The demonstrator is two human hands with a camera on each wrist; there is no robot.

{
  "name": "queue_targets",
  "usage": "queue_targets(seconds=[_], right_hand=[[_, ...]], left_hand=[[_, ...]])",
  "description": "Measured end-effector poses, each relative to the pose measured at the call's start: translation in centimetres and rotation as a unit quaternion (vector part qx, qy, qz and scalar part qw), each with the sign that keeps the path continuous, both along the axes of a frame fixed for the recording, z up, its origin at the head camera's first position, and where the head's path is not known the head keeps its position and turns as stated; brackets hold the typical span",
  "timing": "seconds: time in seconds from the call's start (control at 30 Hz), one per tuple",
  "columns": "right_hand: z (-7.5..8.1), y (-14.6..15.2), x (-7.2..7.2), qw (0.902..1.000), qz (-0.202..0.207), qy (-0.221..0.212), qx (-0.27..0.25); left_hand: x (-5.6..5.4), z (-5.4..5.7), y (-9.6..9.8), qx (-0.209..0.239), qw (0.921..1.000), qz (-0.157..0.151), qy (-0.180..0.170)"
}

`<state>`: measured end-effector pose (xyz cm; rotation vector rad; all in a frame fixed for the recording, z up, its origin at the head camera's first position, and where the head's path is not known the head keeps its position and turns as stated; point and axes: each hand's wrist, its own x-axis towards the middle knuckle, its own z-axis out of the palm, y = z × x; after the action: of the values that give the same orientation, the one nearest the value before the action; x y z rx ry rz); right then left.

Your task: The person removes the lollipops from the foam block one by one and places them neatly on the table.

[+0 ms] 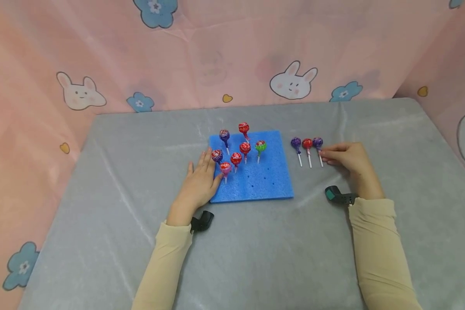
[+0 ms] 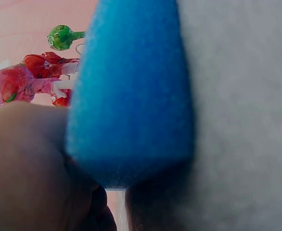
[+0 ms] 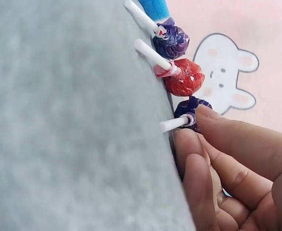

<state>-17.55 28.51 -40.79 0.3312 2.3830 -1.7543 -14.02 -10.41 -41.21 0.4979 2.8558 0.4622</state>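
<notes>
A blue foam block with small holes lies on the table, several wrapped lollipops standing upright in its left and back part. My left hand rests along the block's left edge, fingers straight and thumb at the front near a pink lollipop. To the right of the block, three lollipops lie in a row, heads toward the back. With thumb and fingertips, my right hand pinches the rightmost purple lollipop just below its head. Beside it lie a red lollipop and another purple lollipop.
A grey cloth covers the table. Behind it hangs a pink curtain printed with rabbits and flowers. Each wrist wears a black strap camera. A green lollipop stands furthest right in the block.
</notes>
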Motion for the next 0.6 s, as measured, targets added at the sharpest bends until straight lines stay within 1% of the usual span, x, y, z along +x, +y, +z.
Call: queue_targets(seconds=[0.2,0.3,0.4,0.43,0.6], right_hand=[[-0.14,0.34,0.22,0.9991,-0.006,0.002,-0.041],[-0.3,0.55,0.4,0.9967,-0.018,-0.001,-0.079],[-0.39,0.64,0.47,0.9951,-0.027,-0.004,-0.095],[-0.37,0.62,0.45,0.9948,-0.028,-0.004,-0.098],[-0.18,0.5,0.23,0.9972,-0.033,-0.001,-0.067]], left_hand=[[0.0,-0.15,0.1,-0.004,1.0,0.0,-0.001],[-0.06,-0.25,0.12,-0.007,1.0,-0.003,-0.001],[-0.1,-0.32,0.13,-0.008,1.0,-0.004,-0.001],[-0.11,-0.33,0.12,-0.008,1.0,-0.003,0.0],[-0.16,-0.22,0.06,-0.003,1.0,0.001,-0.001]])
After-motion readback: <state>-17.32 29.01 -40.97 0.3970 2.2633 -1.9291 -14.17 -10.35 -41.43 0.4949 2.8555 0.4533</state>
